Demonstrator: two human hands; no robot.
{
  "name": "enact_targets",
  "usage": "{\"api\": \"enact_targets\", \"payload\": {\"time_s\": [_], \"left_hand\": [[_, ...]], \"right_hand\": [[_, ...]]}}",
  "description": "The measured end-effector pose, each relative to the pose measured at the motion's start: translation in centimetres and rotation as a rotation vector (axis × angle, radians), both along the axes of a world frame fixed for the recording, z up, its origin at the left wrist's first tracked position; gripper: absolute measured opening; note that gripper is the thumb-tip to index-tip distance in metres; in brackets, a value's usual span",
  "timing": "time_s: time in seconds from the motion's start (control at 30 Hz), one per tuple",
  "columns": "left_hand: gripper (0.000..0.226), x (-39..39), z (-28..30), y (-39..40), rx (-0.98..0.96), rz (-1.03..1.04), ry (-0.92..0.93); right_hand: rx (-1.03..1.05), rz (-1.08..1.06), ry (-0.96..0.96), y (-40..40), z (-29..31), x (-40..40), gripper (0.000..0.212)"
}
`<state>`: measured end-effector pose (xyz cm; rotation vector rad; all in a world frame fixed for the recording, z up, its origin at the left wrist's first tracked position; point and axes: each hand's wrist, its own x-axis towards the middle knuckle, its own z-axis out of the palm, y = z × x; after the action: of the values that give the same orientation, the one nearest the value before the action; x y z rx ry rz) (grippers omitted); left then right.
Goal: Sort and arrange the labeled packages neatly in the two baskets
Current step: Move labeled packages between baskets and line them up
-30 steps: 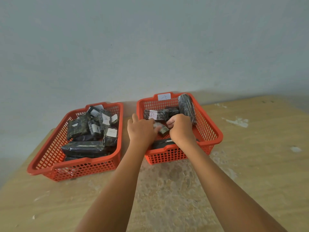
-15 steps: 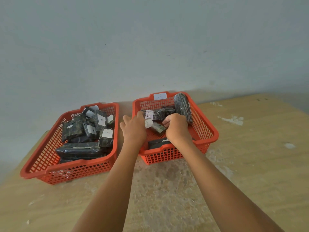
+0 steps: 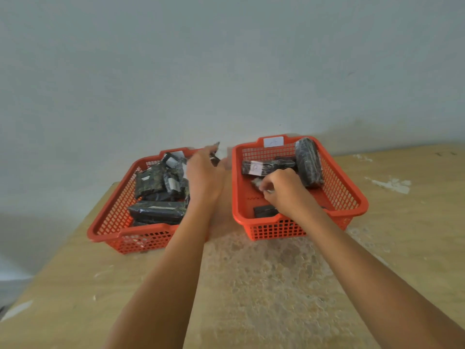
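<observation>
left hand [image 3: 203, 172] grips a small dark package [image 3: 215, 157], blurred, above the gap between the two baskets. right hand [image 3: 284, 190] has its fingers curled, pinching a small package [image 3: 257, 183] inside the right basket [image 3: 352, 197]. beyond this hand lie a labeled package [image 3: 254, 168] and a long dark package [image 3: 308, 162]. left of the left hand, the left basket [image 3: 113, 222] holds a pile of labeled packages [image 3: 156, 187]. both baskets stand on the desk [image 3: 251, 285].

The light is soft and even, with weak shadows on the wall [image 3: 377, 129]. The left hand [image 3: 205, 177] is blurred by motion. The wide lens bends the counter [image 3: 415, 222] edges.
</observation>
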<state>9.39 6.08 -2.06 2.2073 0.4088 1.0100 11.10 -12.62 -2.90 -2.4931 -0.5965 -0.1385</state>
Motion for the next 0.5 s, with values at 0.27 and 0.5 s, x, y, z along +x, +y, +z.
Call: {"api": "enact_targets", "payload": {"time_s": [0.27, 0.5], "left_hand": [[0.033, 0.4, 0.5, 4.6, 0.354, 0.189, 0.758], [0.046, 3.0, -0.2, -1.5, 0.541, 0.027, 0.278]], "right_hand": [[-0.076, -0.058, -0.001, 0.0, 0.1, 0.3, 0.013], [0.062, -0.321, -0.062, -0.7, -1.2, 0.7, 0.021]]}}
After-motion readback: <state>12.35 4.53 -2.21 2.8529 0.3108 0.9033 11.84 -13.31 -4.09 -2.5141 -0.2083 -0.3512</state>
